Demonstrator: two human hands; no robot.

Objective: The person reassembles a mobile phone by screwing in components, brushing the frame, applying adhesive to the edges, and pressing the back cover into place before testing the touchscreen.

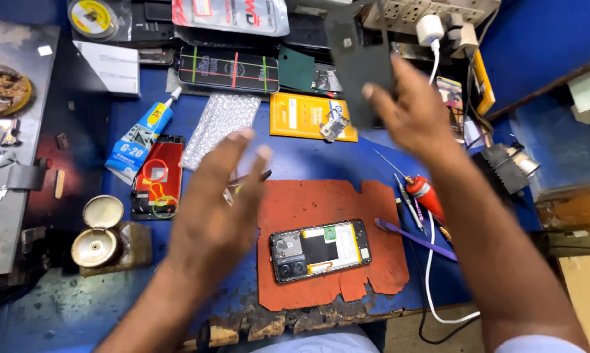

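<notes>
An opened smartphone [320,250] with its inner boards showing lies on a worn red mat [327,202] at the front of the blue bench. My left hand [218,209] hovers just left of the mat, palm down, fingers spread, holding nothing. My right hand [409,108] is raised over the back right of the bench and holds a dark flat rectangular panel [359,55] upright by its lower edge.
A red-framed phone part [156,176] and a glue tube [138,140] lie to the left. Bubble wrap [220,124], a yellow packet [305,116] and a gridded dark screen [228,68] sit behind. A red-handled tool [424,193], purple pry stick [416,238] and white cable [429,274] lie right.
</notes>
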